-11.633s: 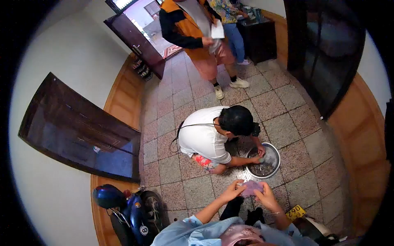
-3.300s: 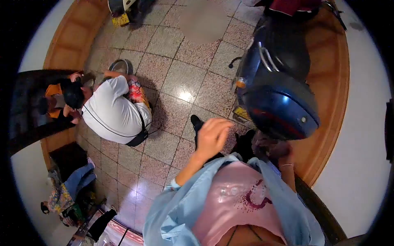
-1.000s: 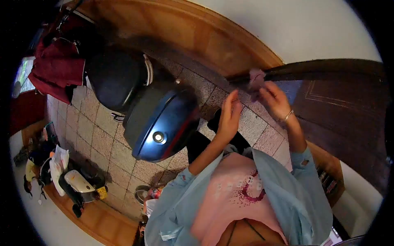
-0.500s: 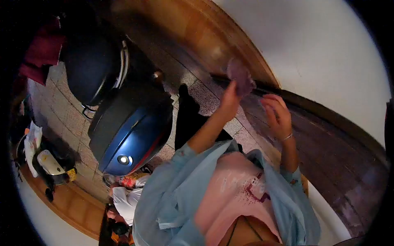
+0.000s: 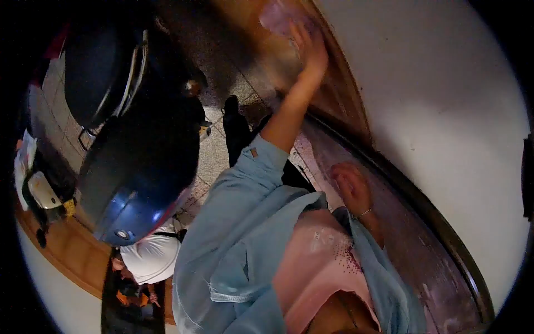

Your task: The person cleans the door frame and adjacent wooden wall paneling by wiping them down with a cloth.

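Note:
My left hand reaches far forward with a purple cloth under its fingers. The cloth lies against the brown wooden panel along the white wall, and both are partly blurred. My right hand hangs lower and nearer my body, over the dark wooden surface. Its fingers are loosely curled with a gap, and I see nothing in them. A thin bracelet circles that wrist.
At left stand a blue-and-black rounded case and a black container with metal handles. A person in a white shirt is behind them. Tiled floor shows near my shoe. A white wall rises at right.
My left hand has stretched forward, bringing the purple cloth onto the wooden panel. My right hand has dropped back towards my body. The view has shifted, and the case appears further left.

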A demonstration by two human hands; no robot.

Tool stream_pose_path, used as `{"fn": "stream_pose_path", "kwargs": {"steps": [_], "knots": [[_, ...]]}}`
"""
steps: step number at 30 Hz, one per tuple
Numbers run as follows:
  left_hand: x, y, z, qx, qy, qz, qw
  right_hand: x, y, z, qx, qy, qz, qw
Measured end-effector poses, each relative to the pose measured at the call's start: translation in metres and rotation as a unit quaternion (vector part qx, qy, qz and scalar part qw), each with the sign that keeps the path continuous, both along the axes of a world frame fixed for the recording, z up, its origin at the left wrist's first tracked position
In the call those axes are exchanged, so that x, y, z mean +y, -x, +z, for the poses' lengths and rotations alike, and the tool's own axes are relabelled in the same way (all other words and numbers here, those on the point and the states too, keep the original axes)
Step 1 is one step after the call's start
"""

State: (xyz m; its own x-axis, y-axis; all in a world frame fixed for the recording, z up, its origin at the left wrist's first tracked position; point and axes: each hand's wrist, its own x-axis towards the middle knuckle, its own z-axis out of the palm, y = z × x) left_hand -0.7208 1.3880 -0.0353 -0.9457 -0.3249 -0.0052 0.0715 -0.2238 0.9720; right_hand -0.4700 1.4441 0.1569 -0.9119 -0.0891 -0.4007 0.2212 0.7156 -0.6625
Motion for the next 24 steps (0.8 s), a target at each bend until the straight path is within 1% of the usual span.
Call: {"fn": "stream_pose_path", "kwargs": {"steps": [1, 2, 4, 6, 7, 8, 9, 10, 11, 12, 13, 14, 15, 16, 17, 19, 20, 22, 23, 24], "knots": [[0.011, 0.011, -0.023, 0.003, 0.209, -0.036, 0.977, 0.006, -0.002, -0.003, -0.001, -0.001, 0.009, 1.0], [0.016, 0.014, -0.033, 0.001, 0.409, -0.072, 0.91, 0.011, -0.006, -0.006, -0.005, 0.006, -0.002, 1.0], [0.004, -0.042, 0.024, 0.141, 0.286, -0.02, 0.948, 0.021, -0.013, -0.008, -0.013, 0.013, -0.009, 1.0], [0.016, -0.108, 0.051, 0.124, 0.42, -0.096, 0.894, 0.033, -0.016, -0.011, -0.014, 0.005, 0.004, 1.0], [0.038, -0.137, 0.059, 0.055, 0.215, -0.103, 0.97, 0.038, -0.015, -0.009, -0.02, 0.006, 0.013, 1.0], [0.057, -0.165, 0.057, -0.01, -0.001, -0.1, 0.995, 0.041, -0.014, -0.011, -0.007, -0.022, 0.035, 0.999], [0.069, -0.2, 0.044, 0.038, 0.129, -0.118, 0.984, 0.043, -0.016, -0.01, 0.011, -0.05, 0.057, 0.997], [0.078, -0.228, 0.031, 0.081, 0.256, -0.134, 0.954, 0.048, -0.019, -0.009, 0.013, -0.05, 0.065, 0.997], [0.077, -0.245, 0.026, 0.081, 0.256, -0.128, 0.955, 0.054, -0.026, -0.007, -0.069, -0.061, 0.11, 0.99], [0.072, -0.259, 0.024, 0.074, 0.307, -0.141, 0.938, 0.058, -0.035, -0.006, -0.15, -0.074, 0.152, 0.974], [0.069, -0.269, 0.018, 0.069, 0.356, -0.154, 0.919, 0.058, -0.041, -0.01, -0.149, -0.075, 0.155, 0.974], [0.055, -0.264, 0.026, 0.068, 0.355, -0.152, 0.92, 0.054, -0.046, -0.014, -0.116, -0.069, 0.144, 0.98], [0.036, -0.254, 0.05, 0.016, 0.341, -0.159, 0.926, 0.052, -0.052, -0.013, -0.081, -0.063, 0.132, 0.986], [0.026, -0.246, 0.068, -0.038, 0.324, -0.167, 0.931, 0.053, -0.056, -0.012, -0.084, -0.065, 0.134, 0.985], [0.025, -0.238, 0.072, -0.039, 0.321, -0.165, 0.932, 0.053, -0.056, -0.012, -0.077, -0.06, 0.125, 0.987], [0.027, -0.215, 0.072, 0.032, 0.269, -0.11, 0.956, 0.051, -0.056, -0.011, -0.07, -0.059, 0.113, 0.989], [0.032, -0.203, 0.075, 0.031, 0.266, -0.112, 0.957, 0.05, -0.057, -0.009, -0.064, -0.057, 0.097, 0.992], [0.049, -0.18, 0.081, 0.051, 0.116, -0.072, 0.989, 0.049, -0.056, -0.003, -0.059, -0.06, 0.081, 0.993], [0.054, -0.18, 0.078, 0.05, 0.113, -0.073, 0.99, 0.047, -0.055, 0.001, -0.08, -0.072, 0.069, 0.992], [0.059, -0.182, 0.071, -0.026, 0.072, -0.101, 0.992, 0.047, -0.054, 0.003, -0.098, -0.083, 0.057, 0.99]]}}
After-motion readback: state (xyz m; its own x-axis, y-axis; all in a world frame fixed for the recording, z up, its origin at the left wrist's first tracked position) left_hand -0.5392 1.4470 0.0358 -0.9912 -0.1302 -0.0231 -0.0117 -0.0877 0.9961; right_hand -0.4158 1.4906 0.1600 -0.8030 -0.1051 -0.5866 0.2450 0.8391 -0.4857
